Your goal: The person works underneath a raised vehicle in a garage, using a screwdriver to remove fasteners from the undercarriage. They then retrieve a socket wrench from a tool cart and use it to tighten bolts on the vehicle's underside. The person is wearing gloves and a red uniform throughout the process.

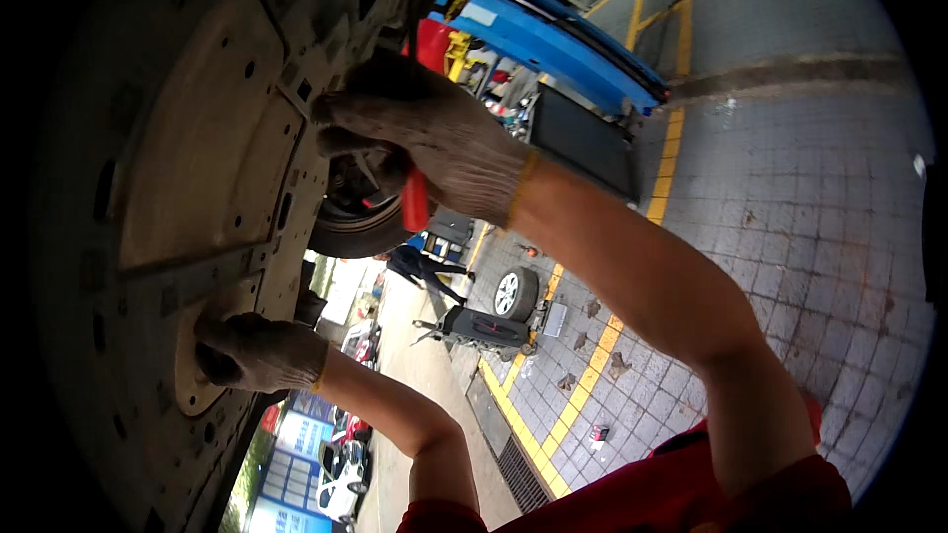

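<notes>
A car's grey underbody panel (212, 128), with holes and slots, fills the left side of the view. My right hand (444, 143), in a grey-brown knitted glove, is closed around a tool with a red handle (415, 200); the glove and shadow hide its working end. Behind that hand sits a dark wheel (360, 222) of the car. My left hand (262, 350), gloved alike, is at a smaller pale plate (193, 365) on the underbody. Its fingers are curled in against the plate, and whatever they may hold is hidden.
A blue lift beam (553, 35) and a dark panel (583, 143) stand beyond my right arm. On the tiled floor are a loose wheel (515, 293), a black cart (484, 328) and yellow lines. Another person (425, 266) walks behind; a white car (341, 479) is parked outside.
</notes>
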Tool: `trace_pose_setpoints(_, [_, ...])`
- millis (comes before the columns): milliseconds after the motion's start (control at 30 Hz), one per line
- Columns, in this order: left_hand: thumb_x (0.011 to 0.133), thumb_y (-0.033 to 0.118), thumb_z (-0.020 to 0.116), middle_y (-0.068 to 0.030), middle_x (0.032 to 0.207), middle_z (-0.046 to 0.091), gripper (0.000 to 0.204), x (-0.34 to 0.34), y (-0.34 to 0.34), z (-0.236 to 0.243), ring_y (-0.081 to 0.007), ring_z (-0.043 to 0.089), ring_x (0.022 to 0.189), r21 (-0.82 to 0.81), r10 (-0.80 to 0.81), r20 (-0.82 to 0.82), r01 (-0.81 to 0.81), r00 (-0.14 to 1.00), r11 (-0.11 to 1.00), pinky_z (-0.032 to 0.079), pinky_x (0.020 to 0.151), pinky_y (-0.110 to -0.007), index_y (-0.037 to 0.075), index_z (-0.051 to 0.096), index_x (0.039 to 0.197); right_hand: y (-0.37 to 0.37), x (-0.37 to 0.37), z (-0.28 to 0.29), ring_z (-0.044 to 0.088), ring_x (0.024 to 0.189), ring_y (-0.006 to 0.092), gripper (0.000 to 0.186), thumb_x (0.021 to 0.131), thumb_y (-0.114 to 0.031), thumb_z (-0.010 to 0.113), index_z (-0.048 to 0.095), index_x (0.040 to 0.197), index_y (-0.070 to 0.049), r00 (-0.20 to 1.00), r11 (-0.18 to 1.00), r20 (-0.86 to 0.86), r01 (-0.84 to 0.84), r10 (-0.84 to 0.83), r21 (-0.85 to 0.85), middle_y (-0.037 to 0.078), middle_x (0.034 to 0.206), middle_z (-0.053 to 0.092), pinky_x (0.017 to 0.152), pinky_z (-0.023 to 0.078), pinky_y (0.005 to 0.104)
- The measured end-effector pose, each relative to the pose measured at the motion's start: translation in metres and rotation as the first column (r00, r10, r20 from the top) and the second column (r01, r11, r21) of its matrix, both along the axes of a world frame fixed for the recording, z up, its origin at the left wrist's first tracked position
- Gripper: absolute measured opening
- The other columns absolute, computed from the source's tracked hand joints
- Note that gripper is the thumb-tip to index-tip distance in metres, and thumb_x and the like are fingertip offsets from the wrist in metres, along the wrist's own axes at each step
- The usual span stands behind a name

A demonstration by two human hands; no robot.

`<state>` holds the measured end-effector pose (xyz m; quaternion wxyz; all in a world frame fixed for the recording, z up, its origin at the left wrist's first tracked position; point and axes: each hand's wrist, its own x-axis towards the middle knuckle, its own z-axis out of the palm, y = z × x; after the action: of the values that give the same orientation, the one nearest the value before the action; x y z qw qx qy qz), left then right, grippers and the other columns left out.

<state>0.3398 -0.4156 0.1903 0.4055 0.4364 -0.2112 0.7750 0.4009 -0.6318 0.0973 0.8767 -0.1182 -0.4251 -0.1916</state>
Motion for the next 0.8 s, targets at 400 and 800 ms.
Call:
trace_pose_setpoints(400, [0.110,0.040,0.060,-0.0007,0.073,0.049,0.035,0.013,-0.011,0.004,-0.0084,0.042,0.059,-0.089,0.196,0.040,-0.192,0.980,0.977,0.031,0.052,-0.026,0.006,0.063,0.117,0.005,0.098,0.089,0.061,0.067,0.0060,0.046,0.100,-0.031,0.078,0.058,0.137,-0.013,0.838,0.896,0.347,-0.444,0.422,-0.017,-0.002,0.101,0.065,0.055,0.053,0.0233])
trace_pose_setpoints(800, [0.108,0.025,0.065,-0.0162,0.127,0.065,0.032,-0.028,-0.147,0.015,-0.0261,0.065,0.108,-0.228,0.806,0.536,-0.962,-0.252,-0.149,0.056,0.087,-0.034,-0.001,0.065,0.127,0.003,0.139,0.105,0.062,0.112,0.0161,0.050,0.104,-0.031,0.072,0.052,0.140,-0.003,0.786,0.923,0.510,-0.381,0.351,-0.048,0.011,0.123,0.066,0.098,0.053,0.0355])
